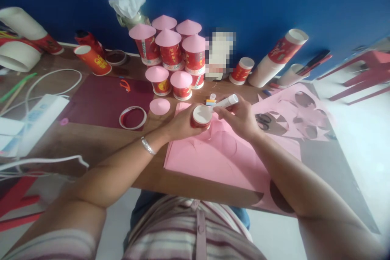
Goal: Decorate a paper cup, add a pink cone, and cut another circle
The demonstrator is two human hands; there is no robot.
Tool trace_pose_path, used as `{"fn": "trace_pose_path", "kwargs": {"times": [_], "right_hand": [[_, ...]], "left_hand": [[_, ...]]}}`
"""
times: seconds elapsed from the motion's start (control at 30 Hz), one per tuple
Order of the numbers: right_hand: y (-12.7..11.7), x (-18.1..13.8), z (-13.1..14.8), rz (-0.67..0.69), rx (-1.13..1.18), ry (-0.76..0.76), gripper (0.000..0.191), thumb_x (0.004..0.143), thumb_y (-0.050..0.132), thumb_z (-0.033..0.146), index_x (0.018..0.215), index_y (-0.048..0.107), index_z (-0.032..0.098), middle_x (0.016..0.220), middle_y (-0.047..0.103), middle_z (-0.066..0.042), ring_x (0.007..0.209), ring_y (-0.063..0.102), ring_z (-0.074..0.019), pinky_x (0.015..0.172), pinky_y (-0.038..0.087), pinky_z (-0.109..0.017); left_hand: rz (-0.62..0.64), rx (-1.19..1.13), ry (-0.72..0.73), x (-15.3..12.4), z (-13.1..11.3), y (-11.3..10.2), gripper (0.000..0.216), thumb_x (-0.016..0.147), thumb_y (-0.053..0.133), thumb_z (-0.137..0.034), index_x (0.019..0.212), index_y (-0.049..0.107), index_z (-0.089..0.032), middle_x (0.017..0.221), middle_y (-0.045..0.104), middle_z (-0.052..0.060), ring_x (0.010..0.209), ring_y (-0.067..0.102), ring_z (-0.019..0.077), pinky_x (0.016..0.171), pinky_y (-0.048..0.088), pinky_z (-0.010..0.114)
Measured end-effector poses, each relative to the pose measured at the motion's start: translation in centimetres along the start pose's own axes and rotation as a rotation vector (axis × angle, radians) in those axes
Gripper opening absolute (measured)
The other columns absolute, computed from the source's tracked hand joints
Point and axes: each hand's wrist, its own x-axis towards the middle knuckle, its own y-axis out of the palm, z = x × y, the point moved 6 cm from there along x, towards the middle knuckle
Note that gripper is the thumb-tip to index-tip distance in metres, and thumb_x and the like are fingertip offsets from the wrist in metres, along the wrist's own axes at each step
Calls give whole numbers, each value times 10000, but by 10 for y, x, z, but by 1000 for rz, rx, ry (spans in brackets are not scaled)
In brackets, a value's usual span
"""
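Observation:
My left hand [183, 124] is wrapped round a small red paper cup [201, 118], its white round end facing up. In my right hand [242, 118] is a white glue stick [227, 101], tilted, its lower end at the cup's rim. Under both hands lie sheets of pink paper [195, 158]. A pink paper cone [160, 106] lies left of the cup. Behind it stand several red cups topped with pink cones, one with its cone [181, 79] close to my left hand. A small cap [213, 96] sits just beyond the held cup.
Pink paper with round cut-outs [292, 109] and black-handled scissors [263, 122] lie at right. Stacked cups [278, 57] and a pen holder [294, 75] stand along the blue wall. At left are a white ring [133, 118], an orange cup [93, 60], a power strip [41, 124] and white cables.

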Motion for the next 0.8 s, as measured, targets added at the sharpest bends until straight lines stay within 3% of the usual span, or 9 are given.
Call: {"fn": "trace_pose_path", "kwargs": {"times": [0.37,0.53,0.67,0.8], "right_hand": [[-6,0,-8,12,-94,33,326,839,793,479,876,665,181,701,694,1,581,637,-146,566,528,-305],[-4,6,-8,-8,41,54,362,805,814,486,922,659,180,756,724,-9,576,625,-136,540,537,-297],[3,13,0,55,6,11,357,819,809,501,880,660,182,728,693,3,579,612,-129,539,511,-287],[3,16,6,98,-86,-11,337,844,791,487,870,668,175,734,689,-2,614,624,-135,562,501,-285]], "left_hand": [[-12,-3,20,0,-4,-1,491,771,794,-315,1202,585,-213,1210,722,88,1116,692,287,960,565,430],[-12,17,22,0,-6,-2,512,771,793,-332,1219,580,-203,1202,718,90,1112,689,286,946,563,418],[16,4,27,1,-5,-1,399,806,778,-343,1134,596,-208,1138,726,74,1045,697,268,863,569,385],[16,-11,27,1,-3,0,402,805,786,-340,1133,597,-203,1165,720,84,1068,696,274,882,568,390]]}}
